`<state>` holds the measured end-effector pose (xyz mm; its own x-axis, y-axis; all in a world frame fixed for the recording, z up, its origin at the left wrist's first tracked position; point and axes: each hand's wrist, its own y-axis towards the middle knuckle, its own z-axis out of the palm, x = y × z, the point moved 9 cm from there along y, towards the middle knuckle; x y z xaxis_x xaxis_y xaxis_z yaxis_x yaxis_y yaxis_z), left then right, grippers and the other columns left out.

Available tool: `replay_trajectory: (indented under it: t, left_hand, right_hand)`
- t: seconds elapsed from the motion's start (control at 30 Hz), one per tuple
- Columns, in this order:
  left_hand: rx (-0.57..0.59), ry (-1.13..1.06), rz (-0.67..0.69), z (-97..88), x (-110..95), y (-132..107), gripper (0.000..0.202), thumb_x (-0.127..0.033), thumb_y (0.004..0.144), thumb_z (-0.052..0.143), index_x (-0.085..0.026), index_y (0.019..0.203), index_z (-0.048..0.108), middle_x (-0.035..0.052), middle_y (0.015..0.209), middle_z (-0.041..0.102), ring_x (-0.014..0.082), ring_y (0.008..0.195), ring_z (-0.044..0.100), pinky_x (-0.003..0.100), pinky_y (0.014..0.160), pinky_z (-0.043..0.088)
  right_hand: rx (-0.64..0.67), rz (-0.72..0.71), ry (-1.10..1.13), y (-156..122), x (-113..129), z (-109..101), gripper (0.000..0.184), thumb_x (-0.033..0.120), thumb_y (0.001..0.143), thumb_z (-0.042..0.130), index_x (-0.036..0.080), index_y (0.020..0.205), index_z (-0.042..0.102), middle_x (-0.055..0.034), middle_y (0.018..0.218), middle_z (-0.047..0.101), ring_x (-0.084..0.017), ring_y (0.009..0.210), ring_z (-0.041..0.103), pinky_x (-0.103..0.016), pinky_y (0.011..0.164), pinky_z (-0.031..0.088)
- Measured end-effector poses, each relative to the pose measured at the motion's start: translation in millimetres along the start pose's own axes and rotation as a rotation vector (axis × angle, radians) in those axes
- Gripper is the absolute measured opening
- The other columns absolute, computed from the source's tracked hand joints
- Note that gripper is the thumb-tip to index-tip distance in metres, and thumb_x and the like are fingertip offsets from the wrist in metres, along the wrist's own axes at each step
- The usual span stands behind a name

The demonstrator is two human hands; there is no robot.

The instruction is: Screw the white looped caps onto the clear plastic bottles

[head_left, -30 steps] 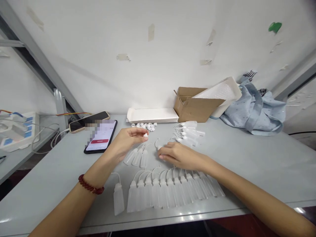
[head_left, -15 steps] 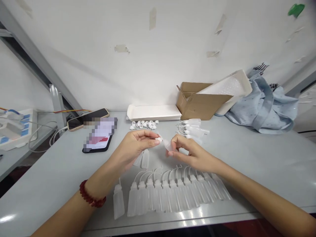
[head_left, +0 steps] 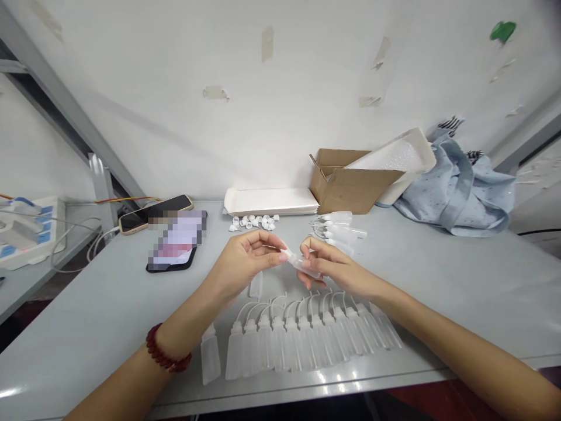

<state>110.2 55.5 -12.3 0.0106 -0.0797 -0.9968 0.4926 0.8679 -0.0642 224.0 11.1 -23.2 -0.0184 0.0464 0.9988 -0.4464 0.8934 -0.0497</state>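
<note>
Both hands meet above the middle of the grey table [head_left: 438, 292]. My right hand [head_left: 331, 269] grips a small translucent squeeze bottle [head_left: 303, 266], held slanted. My left hand [head_left: 248, 260] pinches a small white cap [head_left: 286, 254] at the bottle's neck. Below the hands, a row of several capped bottles [head_left: 307, 342] with curved thin tubes lies side by side near the front edge. One bottle [head_left: 210, 359] lies apart at the row's left. A pile of loose white caps [head_left: 254, 222] and a heap of uncapped bottles [head_left: 339, 229] lie farther back.
Two phones [head_left: 175, 245] lie at the back left, one with its screen lit. A flat white tray [head_left: 272, 202], an open cardboard box [head_left: 346, 184] with white foam sheet, and a blue cloth bag [head_left: 460, 187] stand along the wall. A power strip [head_left: 21, 231] with cables sits far left.
My right hand lifted a bottle off the table and brought it to my left hand, which carried a cap to the bottle's neck. Both hands now hold them together.
</note>
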Motion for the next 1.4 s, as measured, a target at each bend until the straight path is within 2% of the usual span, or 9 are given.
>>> replay_trajectory:
  t: [0.33,0.47,0.53,0.63,0.77,0.93,1.0,1.23,1.4]
  left_hand:
    - [0.010,0.049,-0.004,-0.4,5,3,0.022,-0.024,0.063,0.081,-0.019,0.080,0.068,-0.0005,0.085,0.070,0.0150,0.082,0.065,0.029,0.081,0.050]
    - [0.063,0.109,-0.075,3.0,12,2,0.019,-0.036,0.073,0.074,-0.020,0.084,0.072,0.0016,0.085,0.073,0.0166,0.087,0.065,0.030,0.087,0.048]
    - [0.101,0.133,-0.126,6.9,14,1,0.023,-0.040,0.078,0.068,-0.018,0.079,0.072,0.0033,0.079,0.072,0.0166,0.080,0.066,0.030,0.081,0.049]
    - [0.155,0.171,-0.188,12.1,16,-1,0.029,-0.041,0.080,0.065,-0.015,0.066,0.067,0.0030,0.063,0.067,0.0142,0.060,0.061,0.027,0.063,0.048]
    - [0.216,0.207,-0.158,14.5,12,-2,0.027,-0.039,0.080,0.065,-0.015,0.066,0.066,0.0015,0.059,0.063,0.0119,0.054,0.056,0.025,0.058,0.046]
    - [0.262,0.229,-0.069,15.6,6,-2,0.023,-0.037,0.082,0.063,-0.017,0.089,0.070,0.0018,0.068,0.066,0.0140,0.063,0.060,0.027,0.064,0.047]
    - [0.263,0.228,-0.041,16.4,4,-2,0.023,-0.037,0.082,0.064,-0.017,0.092,0.069,0.0021,0.071,0.067,0.0146,0.065,0.061,0.028,0.066,0.048]
    - [0.232,0.246,-0.020,16.4,0,-2,0.024,-0.038,0.082,0.063,-0.017,0.093,0.070,0.0028,0.072,0.069,0.0152,0.066,0.062,0.029,0.070,0.049]
    - [0.234,0.243,-0.075,14.8,8,-1,0.029,-0.043,0.084,0.060,-0.016,0.078,0.070,0.0036,0.068,0.067,0.0150,0.063,0.062,0.027,0.065,0.048]
  right_hand:
    - [-0.040,0.091,0.161,-1,-9,-3,0.012,0.026,0.089,0.045,0.023,0.084,0.034,0.0059,0.057,0.050,-0.008,0.049,0.035,-0.021,0.047,0.024]
    - [-0.025,0.102,0.225,-1,-10,-1,0.014,0.028,0.087,0.048,0.023,0.083,0.035,0.0068,0.056,0.045,-0.008,0.049,0.034,-0.020,0.047,0.024]
    - [-0.028,0.103,0.224,-1,-10,-1,0.015,0.028,0.087,0.049,0.023,0.083,0.036,0.0066,0.056,0.044,-0.008,0.049,0.036,-0.020,0.047,0.025]
    - [-0.034,0.102,0.220,-1,-10,0,0.015,0.029,0.086,0.050,0.023,0.083,0.036,0.0063,0.056,0.045,-0.008,0.049,0.035,-0.020,0.047,0.025]
    - [-0.022,0.099,0.250,-1,-11,1,0.017,0.029,0.087,0.052,0.023,0.083,0.037,0.0069,0.056,0.043,-0.008,0.049,0.034,-0.019,0.047,0.025]
    - [-0.011,0.098,0.319,0,-12,2,0.017,0.028,0.088,0.052,0.023,0.083,0.037,0.0073,0.056,0.041,-0.008,0.050,0.033,-0.019,0.046,0.024]
    - [-0.007,0.102,0.334,1,-13,2,0.016,0.029,0.089,0.051,0.023,0.083,0.037,0.0071,0.056,0.042,-0.008,0.049,0.033,-0.019,0.046,0.024]
    - [-0.025,0.090,0.287,0,-12,0,0.016,0.029,0.088,0.052,0.023,0.083,0.038,0.0071,0.056,0.041,-0.008,0.049,0.033,-0.019,0.047,0.024]
    - [0.000,0.089,0.249,0,-11,2,0.017,0.029,0.088,0.052,0.023,0.083,0.037,0.0072,0.057,0.041,-0.008,0.050,0.032,-0.020,0.047,0.023]
